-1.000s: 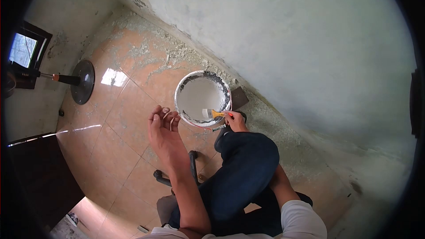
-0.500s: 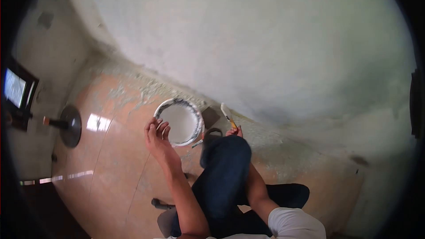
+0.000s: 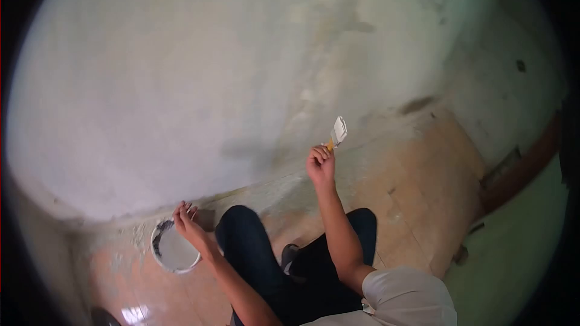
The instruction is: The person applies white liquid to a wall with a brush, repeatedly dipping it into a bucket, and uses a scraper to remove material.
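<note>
My right hand [image 3: 321, 163] is closed around the yellow handle of a paintbrush [image 3: 340, 131], raised in front of the wall. Its flat bristles are coated white and point upward. At the left, my left hand [image 3: 188, 220] hovers by the upper right edge of a bucket [image 3: 156, 256], fingers loosely bent and apart, with nothing seen in them. The bucket stands on the floor with white paint [image 3: 178, 253] inside and dark smears around its inner rim. The wall [image 3: 181, 96] ahead is whitish on the left, with greyer, damp-looking patches towards the middle.
My bent knees [image 3: 244, 229] lie between the two hands. Pale flakes and dust [image 3: 124, 253] litter the tiled floor [image 3: 417, 205] along the wall's foot. A dark stain [image 3: 417, 105] marks the wall base at the right. Further right is a reddish-brown strip [image 3: 525, 169].
The view has swung right, so the bucket now sits lower left. My right hand has lifted the paintbrush from beside my knee up before the wall. My left hand stays by the bucket.
</note>
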Demonstrator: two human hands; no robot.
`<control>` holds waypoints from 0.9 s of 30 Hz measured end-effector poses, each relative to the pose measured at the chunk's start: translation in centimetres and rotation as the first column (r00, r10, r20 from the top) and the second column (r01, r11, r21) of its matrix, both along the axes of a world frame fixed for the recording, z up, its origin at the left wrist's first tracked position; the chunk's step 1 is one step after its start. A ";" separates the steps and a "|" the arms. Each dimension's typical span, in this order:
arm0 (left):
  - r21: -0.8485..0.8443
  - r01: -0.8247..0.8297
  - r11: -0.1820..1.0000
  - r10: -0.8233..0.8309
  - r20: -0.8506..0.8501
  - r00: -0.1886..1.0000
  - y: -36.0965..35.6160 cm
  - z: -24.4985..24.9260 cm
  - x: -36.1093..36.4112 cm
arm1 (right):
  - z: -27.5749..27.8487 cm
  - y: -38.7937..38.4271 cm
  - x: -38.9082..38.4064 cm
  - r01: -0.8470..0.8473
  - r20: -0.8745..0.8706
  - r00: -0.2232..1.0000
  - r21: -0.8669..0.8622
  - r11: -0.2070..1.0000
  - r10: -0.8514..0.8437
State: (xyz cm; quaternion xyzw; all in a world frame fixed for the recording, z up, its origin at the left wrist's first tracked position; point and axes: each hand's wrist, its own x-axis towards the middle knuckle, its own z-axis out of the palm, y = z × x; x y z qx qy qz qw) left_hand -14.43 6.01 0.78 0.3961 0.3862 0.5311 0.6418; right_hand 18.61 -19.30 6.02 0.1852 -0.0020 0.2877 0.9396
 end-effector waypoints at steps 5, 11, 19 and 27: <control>0.180 0.193 0.964 -0.167 -0.150 0.974 -6.4 3.0 4.7 | 13.0 -9.4 -0.5 -0.065 0.183 0.983 0.214 0.975 0.026; 0.430 0.312 0.847 -0.184 -0.314 0.931 -4.2 0.4 4.0 | 15.3 -10.5 -1.5 0.116 0.184 0.974 0.092 0.989 -0.132; 0.438 0.183 0.880 -0.045 -0.306 0.951 -3.6 1.7 2.2 | 22.2 -8.7 0.9 0.407 0.389 0.877 -0.293 0.865 -0.281; 0.404 0.373 0.835 -0.250 -0.325 0.912 -5.7 1.7 6.4 | 24.6 -4.4 2.0 0.787 0.817 0.571 -0.517 0.336 -0.082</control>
